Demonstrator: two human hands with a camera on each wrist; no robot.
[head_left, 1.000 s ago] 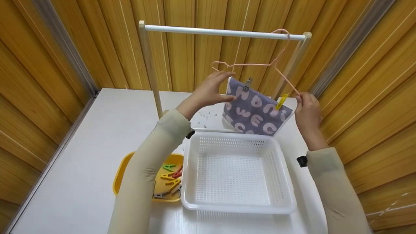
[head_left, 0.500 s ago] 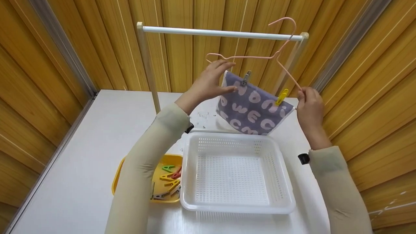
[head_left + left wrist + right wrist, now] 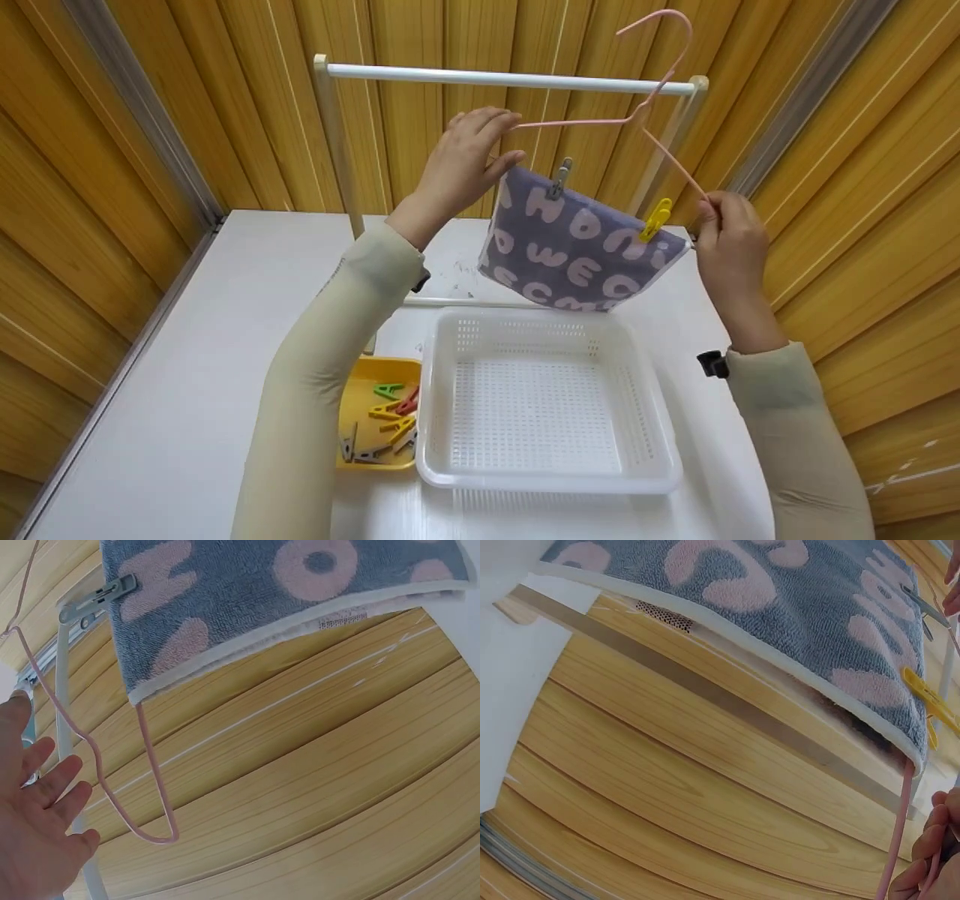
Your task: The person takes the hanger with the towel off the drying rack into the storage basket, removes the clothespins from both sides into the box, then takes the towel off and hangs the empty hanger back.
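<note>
- The fingers of the right hand (image 3: pixel 735 251) are curled, and they pinch the right end of a thin pink wire clothes hanger (image 3: pixel 574 122).
- The fingers of the left hand (image 3: pixel 461 161) are released and loosely stretched, at the left end of the hanger; the left wrist view shows them near the wire, without a grip on it.
- The hanger is tilted, with its right end lower; its hook rises above a white round rack bar (image 3: pixel 480 76), and its wire crosses in front of this bar; I cannot tell if they touch.
- A purple-grey cloth towel (image 3: pixel 581 244) with pink letters and white hem hangs folded over the hanger, between the two hands; a grey plastic clothespin (image 3: pixel 560 178) and a yellow plastic clothespin (image 3: pixel 656 220) sit on its upper edge, the yellow one nearer to the right hand.
- Below the towel, a white perforated plastic basket (image 3: pixel 547 480) stands on the white bench (image 3: pixel 150 360); just beside it, on the left, is a yellow plastic tray (image 3: pixel 379 365) with green, red, yellow and grey clothespins; the beige left sleeve (image 3: pixel 322 360) comes very near to this tray.
- Wood-patterned walls (image 3: pixel 412 142) stand behind.
</note>
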